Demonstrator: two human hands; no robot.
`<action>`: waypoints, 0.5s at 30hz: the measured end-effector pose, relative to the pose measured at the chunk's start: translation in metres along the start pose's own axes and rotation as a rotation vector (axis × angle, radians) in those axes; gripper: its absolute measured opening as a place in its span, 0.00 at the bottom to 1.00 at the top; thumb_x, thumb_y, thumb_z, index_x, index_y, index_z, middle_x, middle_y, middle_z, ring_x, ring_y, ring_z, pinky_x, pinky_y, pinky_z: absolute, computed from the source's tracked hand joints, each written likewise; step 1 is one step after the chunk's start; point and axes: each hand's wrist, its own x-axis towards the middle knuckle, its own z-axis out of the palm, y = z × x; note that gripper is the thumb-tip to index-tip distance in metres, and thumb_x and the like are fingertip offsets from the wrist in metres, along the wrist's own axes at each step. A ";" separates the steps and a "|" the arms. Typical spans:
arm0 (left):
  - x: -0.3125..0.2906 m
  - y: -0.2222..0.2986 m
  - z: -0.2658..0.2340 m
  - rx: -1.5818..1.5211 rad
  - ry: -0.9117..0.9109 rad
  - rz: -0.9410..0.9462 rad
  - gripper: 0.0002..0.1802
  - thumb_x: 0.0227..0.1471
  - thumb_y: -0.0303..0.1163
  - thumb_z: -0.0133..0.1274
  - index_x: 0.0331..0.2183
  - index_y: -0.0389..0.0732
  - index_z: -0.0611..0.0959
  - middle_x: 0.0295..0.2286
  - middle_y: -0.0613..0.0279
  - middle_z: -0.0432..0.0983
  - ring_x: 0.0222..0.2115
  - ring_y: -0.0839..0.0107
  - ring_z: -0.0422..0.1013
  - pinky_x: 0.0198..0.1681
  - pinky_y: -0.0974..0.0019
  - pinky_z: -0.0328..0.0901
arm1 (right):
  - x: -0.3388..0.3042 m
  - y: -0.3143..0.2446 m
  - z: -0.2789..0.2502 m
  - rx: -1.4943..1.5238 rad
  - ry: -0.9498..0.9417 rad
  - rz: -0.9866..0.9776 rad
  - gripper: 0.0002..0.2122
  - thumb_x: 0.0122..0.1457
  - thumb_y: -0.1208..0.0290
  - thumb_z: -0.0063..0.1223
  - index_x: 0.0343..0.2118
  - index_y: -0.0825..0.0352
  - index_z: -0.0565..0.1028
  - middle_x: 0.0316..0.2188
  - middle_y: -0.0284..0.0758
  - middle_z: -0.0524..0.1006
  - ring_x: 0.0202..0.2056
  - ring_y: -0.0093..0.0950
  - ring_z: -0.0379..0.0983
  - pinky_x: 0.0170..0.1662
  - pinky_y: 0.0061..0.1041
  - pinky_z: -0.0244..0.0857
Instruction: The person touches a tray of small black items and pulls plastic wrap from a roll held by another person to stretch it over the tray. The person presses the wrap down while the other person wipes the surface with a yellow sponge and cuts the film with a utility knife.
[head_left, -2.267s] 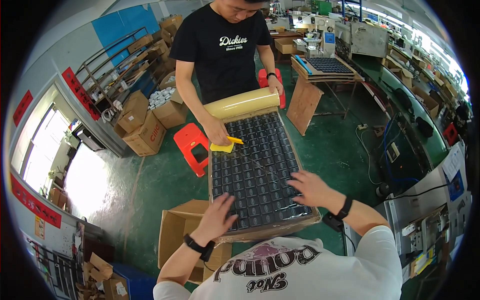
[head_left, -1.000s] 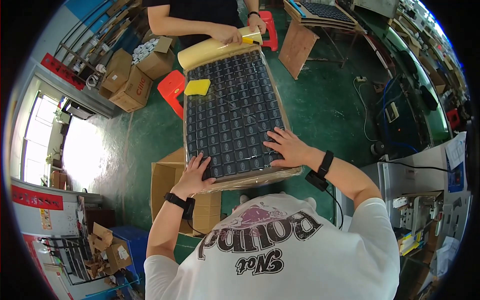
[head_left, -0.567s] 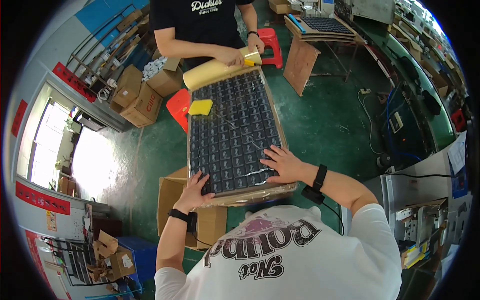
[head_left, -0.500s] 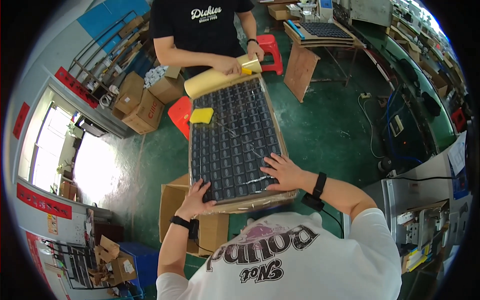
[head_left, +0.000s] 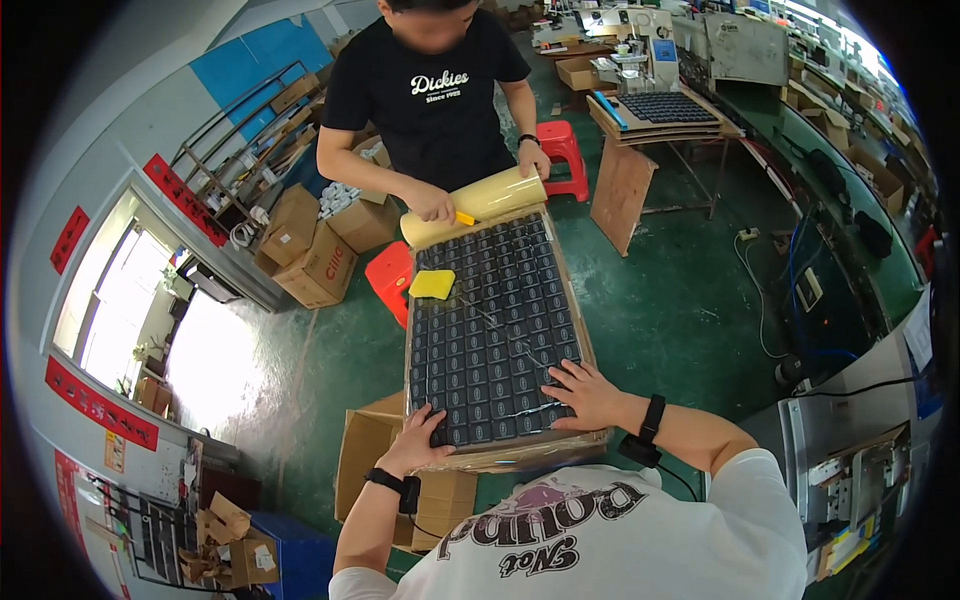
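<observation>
A board covered with rows of black square pieces under shiny clear film lies in front of me. My left hand rests on its near left corner, fingers spread. Toward the near right edge, my right hand lies flat with its fingers apart, beside a crease in the film. A yellow sponge-like pad sits on the far left of the board. At the far end, a co-worker holds a roll of yellowish film with one hand and a yellow cutter in the other.
Red stools stand near the co-worker. An open cardboard box is below the board's near left side. Behind to the right, a table carries another board of black pieces. More cartons are stacked at left.
The view has tilted up, so the board appears lower. The co-worker's hand with the cutter has moved left along the roll. Both my hands keep their places on the board.
</observation>
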 end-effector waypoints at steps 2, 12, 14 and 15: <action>0.001 0.003 -0.003 -0.004 0.009 -0.003 0.47 0.41 0.49 0.65 0.60 0.47 0.66 0.62 0.44 0.49 0.63 0.46 0.49 0.63 0.52 0.52 | 0.003 0.001 -0.003 -0.013 -0.015 0.007 0.35 0.56 0.40 0.47 0.62 0.57 0.62 0.65 0.45 0.54 0.66 0.49 0.43 0.65 0.51 0.40; -0.005 -0.005 0.010 -0.006 0.057 0.066 0.44 0.41 0.51 0.63 0.59 0.50 0.67 0.62 0.49 0.52 0.62 0.45 0.49 0.62 0.49 0.53 | -0.009 0.002 0.001 -0.036 0.020 -0.022 0.35 0.55 0.39 0.49 0.61 0.57 0.64 0.64 0.45 0.56 0.65 0.50 0.47 0.64 0.50 0.44; -0.014 -0.008 0.009 -0.028 0.049 0.084 0.44 0.42 0.51 0.62 0.59 0.50 0.68 0.62 0.51 0.53 0.62 0.45 0.49 0.61 0.48 0.55 | -0.012 0.001 0.001 -0.007 0.038 -0.058 0.35 0.54 0.40 0.51 0.60 0.58 0.65 0.63 0.45 0.58 0.64 0.50 0.49 0.64 0.50 0.46; -0.018 -0.009 0.007 -0.045 0.033 0.078 0.44 0.42 0.51 0.62 0.59 0.50 0.68 0.62 0.51 0.53 0.62 0.45 0.49 0.61 0.48 0.55 | -0.015 0.001 0.000 0.001 0.016 -0.055 0.35 0.54 0.40 0.51 0.60 0.58 0.65 0.63 0.45 0.58 0.64 0.50 0.49 0.64 0.50 0.46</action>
